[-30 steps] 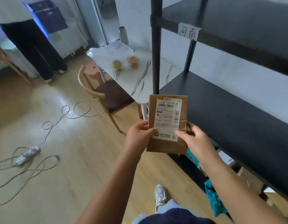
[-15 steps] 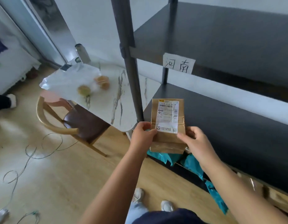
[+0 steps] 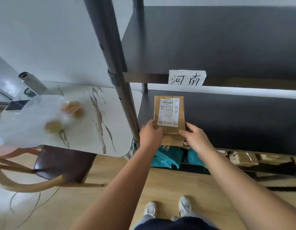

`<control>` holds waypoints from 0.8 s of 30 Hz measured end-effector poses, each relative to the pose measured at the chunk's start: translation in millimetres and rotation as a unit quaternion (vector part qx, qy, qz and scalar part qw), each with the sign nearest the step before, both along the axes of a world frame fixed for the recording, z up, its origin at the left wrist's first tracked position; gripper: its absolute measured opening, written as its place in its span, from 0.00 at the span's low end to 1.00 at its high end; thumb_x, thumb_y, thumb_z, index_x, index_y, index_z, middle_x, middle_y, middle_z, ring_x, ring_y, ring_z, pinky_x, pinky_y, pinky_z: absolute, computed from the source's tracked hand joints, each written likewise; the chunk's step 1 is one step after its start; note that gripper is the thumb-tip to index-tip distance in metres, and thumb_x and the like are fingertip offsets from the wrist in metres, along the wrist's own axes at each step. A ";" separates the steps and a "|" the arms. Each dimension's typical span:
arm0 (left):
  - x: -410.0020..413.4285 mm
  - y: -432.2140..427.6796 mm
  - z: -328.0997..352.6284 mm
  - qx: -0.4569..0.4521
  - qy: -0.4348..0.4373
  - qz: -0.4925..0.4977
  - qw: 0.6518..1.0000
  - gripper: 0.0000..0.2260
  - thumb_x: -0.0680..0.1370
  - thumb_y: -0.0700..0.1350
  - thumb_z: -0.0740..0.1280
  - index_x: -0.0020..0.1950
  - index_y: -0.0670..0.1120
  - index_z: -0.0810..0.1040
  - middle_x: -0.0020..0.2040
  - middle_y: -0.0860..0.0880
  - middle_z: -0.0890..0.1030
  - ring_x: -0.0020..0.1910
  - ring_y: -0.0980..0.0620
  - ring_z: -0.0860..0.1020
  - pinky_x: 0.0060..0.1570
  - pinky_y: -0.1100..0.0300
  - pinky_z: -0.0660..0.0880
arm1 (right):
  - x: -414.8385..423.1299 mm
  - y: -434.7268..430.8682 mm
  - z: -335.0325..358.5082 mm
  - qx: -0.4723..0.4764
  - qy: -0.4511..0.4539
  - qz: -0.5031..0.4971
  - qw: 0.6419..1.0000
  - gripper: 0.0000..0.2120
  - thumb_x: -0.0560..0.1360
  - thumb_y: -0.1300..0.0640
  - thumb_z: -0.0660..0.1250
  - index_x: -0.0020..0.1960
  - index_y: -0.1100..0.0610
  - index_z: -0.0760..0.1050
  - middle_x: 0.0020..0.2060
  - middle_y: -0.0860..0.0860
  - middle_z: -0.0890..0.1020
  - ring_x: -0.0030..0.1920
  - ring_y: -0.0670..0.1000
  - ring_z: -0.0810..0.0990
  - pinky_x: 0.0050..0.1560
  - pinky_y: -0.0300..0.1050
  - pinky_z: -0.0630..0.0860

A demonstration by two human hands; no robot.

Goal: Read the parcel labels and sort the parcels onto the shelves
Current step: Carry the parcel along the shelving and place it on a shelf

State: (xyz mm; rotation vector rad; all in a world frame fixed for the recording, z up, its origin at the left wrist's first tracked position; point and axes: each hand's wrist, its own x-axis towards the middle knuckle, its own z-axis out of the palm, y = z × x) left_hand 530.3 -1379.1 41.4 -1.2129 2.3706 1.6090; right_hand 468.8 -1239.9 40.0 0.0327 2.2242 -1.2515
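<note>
Together, hands [image 3: 173, 138] grip parcel [image 3: 168, 120] (label up).

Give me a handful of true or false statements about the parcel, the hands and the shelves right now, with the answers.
1. Both hands hold the brown paper parcel. True: left hand, right hand.
2. The parcel's white shipping label faces the camera. True.
3. The shelf sign is blank. False: it bears handwritten characters.
4. Teal parcels lie on the top shelf. False: they lie low, near the floor.
5. The marble-patterned table is right of the shelf post. False: left.
</note>
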 end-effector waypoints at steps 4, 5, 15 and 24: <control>-10.4 3.2 1.8 0.010 0.022 0.012 1.000 0.19 0.79 0.41 0.62 0.71 0.45 0.69 0.64 0.48 0.77 0.59 0.45 0.78 0.56 0.51 0.78 | -6.7 -7.8 3.2 0.004 0.010 -0.035 0.999 0.26 0.78 0.56 0.66 0.75 0.53 0.65 0.61 0.53 0.79 0.53 0.53 0.81 0.59 0.53 0.77; -12.6 2.3 2.3 0.012 0.023 0.011 1.000 0.19 0.79 0.40 0.61 0.71 0.46 0.69 0.64 0.48 0.77 0.58 0.44 0.79 0.53 0.51 0.78 | -8.7 -9.1 3.5 0.003 0.007 -0.042 0.999 0.24 0.78 0.56 0.66 0.73 0.53 0.67 0.60 0.53 0.80 0.52 0.52 0.81 0.58 0.52 0.78; -11.8 -3.9 8.5 -0.009 0.031 -0.064 0.997 0.23 0.80 0.37 0.55 0.76 0.49 0.66 0.64 0.50 0.77 0.40 0.58 0.75 0.30 0.67 0.68 | -10.1 -12.0 13.9 -0.001 0.015 -0.025 1.000 0.26 0.79 0.61 0.63 0.76 0.55 0.64 0.69 0.51 0.75 0.66 0.53 0.74 0.59 0.43 0.69; 11.3 11.7 9.6 -0.119 0.077 -0.059 0.988 0.24 0.80 0.38 0.59 0.76 0.50 0.67 0.75 0.51 0.70 0.68 0.50 0.74 0.52 0.63 0.73 | 4.1 11.2 18.9 -0.027 0.019 -0.049 0.998 0.27 0.80 0.58 0.64 0.77 0.52 0.62 0.74 0.53 0.70 0.71 0.55 0.70 0.69 0.51 0.68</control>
